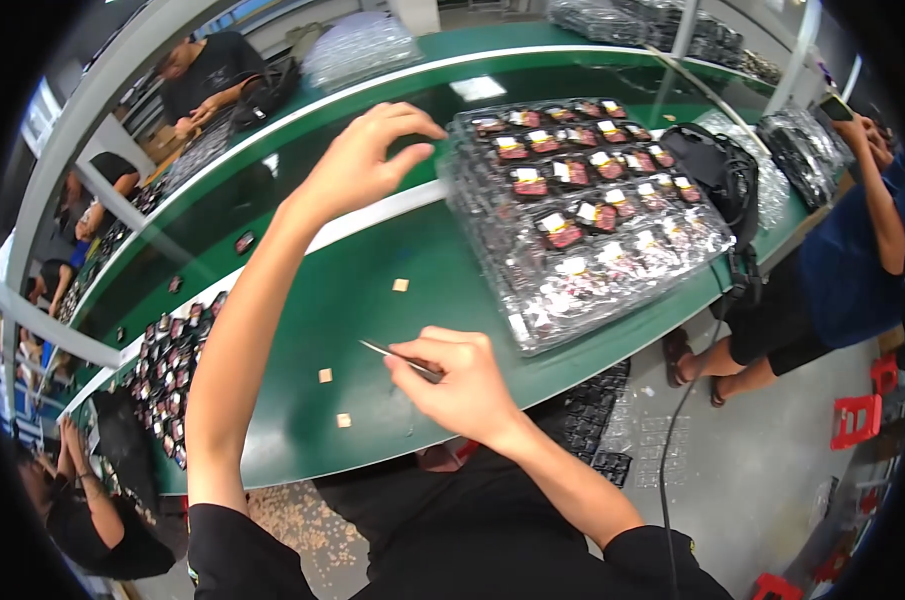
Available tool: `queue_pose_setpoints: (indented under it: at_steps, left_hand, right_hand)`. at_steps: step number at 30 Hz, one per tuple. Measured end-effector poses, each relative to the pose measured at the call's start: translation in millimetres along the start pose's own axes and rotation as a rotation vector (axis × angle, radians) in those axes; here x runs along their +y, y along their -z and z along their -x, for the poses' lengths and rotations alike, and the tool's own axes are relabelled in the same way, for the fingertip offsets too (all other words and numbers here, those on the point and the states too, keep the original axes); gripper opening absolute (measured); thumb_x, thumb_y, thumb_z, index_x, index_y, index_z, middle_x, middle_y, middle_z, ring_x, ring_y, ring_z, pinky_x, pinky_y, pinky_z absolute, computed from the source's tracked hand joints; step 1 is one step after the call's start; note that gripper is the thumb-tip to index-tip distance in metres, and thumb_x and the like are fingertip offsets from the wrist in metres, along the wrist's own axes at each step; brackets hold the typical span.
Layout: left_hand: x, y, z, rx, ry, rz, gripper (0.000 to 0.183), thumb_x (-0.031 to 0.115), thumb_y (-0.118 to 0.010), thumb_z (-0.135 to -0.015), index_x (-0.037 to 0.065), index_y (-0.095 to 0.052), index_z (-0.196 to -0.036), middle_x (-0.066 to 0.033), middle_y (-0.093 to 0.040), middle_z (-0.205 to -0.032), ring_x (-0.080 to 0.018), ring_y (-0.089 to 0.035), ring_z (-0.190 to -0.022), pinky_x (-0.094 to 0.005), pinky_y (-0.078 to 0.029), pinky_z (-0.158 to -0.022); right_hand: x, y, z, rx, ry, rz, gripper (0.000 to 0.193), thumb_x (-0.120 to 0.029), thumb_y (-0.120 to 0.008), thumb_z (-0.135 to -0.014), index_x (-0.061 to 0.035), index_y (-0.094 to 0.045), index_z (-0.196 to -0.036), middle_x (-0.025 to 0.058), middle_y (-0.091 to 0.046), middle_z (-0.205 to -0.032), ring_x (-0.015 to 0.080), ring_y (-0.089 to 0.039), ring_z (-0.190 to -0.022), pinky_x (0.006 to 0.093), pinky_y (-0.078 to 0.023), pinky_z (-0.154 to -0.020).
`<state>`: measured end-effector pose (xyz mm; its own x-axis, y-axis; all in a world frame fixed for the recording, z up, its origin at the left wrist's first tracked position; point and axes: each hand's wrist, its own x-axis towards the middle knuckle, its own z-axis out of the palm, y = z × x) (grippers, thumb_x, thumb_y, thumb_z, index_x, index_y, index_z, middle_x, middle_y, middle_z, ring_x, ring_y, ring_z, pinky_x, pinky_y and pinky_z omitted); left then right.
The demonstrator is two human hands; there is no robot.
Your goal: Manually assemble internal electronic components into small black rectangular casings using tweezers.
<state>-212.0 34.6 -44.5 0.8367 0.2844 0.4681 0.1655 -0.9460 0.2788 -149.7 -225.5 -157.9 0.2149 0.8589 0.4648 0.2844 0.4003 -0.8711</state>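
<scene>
Tweezers [391, 353] pinched in right hand [460, 380] | left hand [368, 160] open | green table [393, 250] | workshop

Open green bench between my two hands, clutter on either flank.

Bare green table [373, 300] lies ahead of my right hand [458, 380], dotted only by three small tan squares [401, 285]. A stack of clear plastic trays [593, 210] blocks the right side, just beside my raised left hand [368, 160]; small dark parts [173, 360] crowd the left edge.
</scene>
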Motion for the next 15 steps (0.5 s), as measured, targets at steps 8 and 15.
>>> queue_pose_setpoints:
  at_steps: [8, 15]
  left_hand:
    - [-104.6, -13.7, 106.2, -0.1, 0.418, -0.169, 0.036, 0.021, -0.07, -0.106, 0.009, -0.069, -0.14, -0.0121, -0.069, -0.131, -0.0321, -0.065, -0.129, -0.0433, -0.051, -0.113]
    - [-89.7, -11.5, 133.6, 0.05, 0.349, -0.207, 0.041, 0.017, -0.067, -0.107, 0.012, -0.063, -0.147, -0.014, -0.068, -0.127, -0.0346, -0.066, -0.124, -0.0465, -0.054, -0.106]
  right_hand:
    - [-2.1, -8.1, -2.6, -0.088, 0.011, 0.004, 0.015, -0.003, -0.084, -0.092, 0.0038, -0.085, -0.105, 0.0079, -0.068, -0.07, 0.0108, -0.057, -0.055, 0.0314, -0.04, -0.051]
    - [-18.2, -7.1, -3.0, -0.088, -0.041, 0.111, 0.016, 0.0, -0.084, -0.091, 0.0059, -0.084, -0.106, 0.0081, -0.07, -0.072, 0.0096, -0.061, -0.058, 0.0291, -0.043, -0.052]
